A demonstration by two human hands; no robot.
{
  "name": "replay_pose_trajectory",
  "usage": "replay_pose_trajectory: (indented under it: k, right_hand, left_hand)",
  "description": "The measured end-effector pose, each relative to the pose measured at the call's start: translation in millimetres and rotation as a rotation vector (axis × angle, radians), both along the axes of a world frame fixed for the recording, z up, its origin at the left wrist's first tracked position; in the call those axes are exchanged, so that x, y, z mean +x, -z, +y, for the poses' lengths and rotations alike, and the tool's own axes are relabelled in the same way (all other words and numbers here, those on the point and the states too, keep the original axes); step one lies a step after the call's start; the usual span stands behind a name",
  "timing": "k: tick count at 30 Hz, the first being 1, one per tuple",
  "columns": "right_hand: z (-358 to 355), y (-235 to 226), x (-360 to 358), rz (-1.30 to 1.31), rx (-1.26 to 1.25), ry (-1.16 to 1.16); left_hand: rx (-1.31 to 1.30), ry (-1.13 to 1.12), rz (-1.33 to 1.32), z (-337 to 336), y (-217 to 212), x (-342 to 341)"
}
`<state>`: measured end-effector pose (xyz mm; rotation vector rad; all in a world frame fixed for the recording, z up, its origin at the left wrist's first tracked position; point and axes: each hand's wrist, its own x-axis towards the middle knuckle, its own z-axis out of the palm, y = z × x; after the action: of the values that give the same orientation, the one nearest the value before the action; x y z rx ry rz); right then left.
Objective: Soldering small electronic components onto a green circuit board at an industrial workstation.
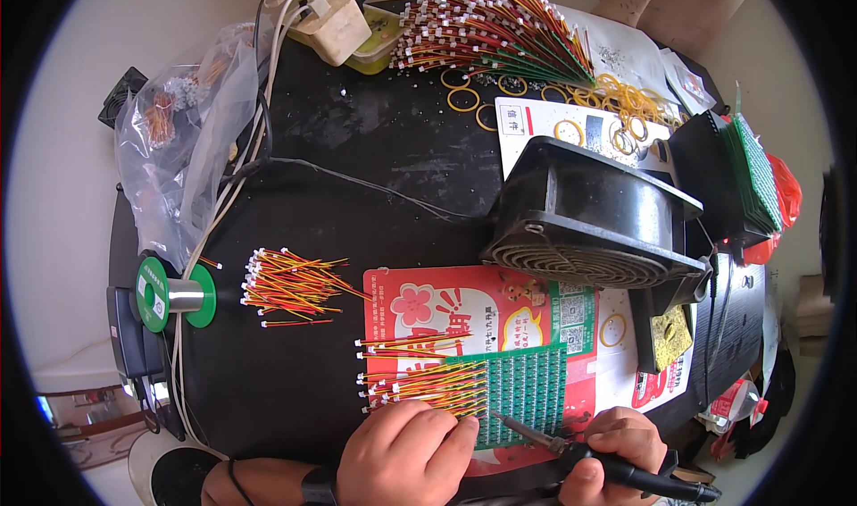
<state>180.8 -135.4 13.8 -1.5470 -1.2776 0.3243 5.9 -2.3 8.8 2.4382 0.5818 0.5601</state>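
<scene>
Soldering iron [571, 452] in right hand [620, 457], tip at green circuit board [525, 390]; left hand [406, 452] at board's lower left.
We see the right fingers wrapped around the iron's black handle; left thumb and forefinger close together, but we can't tell if they pinch a wire. Board lies on a red printed sheet [393, 305], red-and-yellow wires [420, 385] along its left side; we note a loose wire pile [290, 284] left of the sheet, black fan [594, 211] beyond.

Green board [527, 390] flat, wires [412, 384] at left; soldering iron [572, 453] slanted.
</scene>
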Motion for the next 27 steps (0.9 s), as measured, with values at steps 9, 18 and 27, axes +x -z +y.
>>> replay_pose_trajectory:
  k: [9,18,27]
  right_hand:
    - [1.8,1.7,1.8,0.009,0.020,-0.007]
    - [2.7,0.2,2.2,-0.004,-0.006,-0.015]
    - [2.3,-1.7,2.2,-0.005,-0.025,-0.025]
  left_hand:
    - [-0.033,-0.030,-0.004,0.5,0.8,2.4]
    - [-0.024,-0.020,0.013,1.4,0.7,1.9]
    - [-0.008,-0.018,0.004,1.0,1.9,2.7]
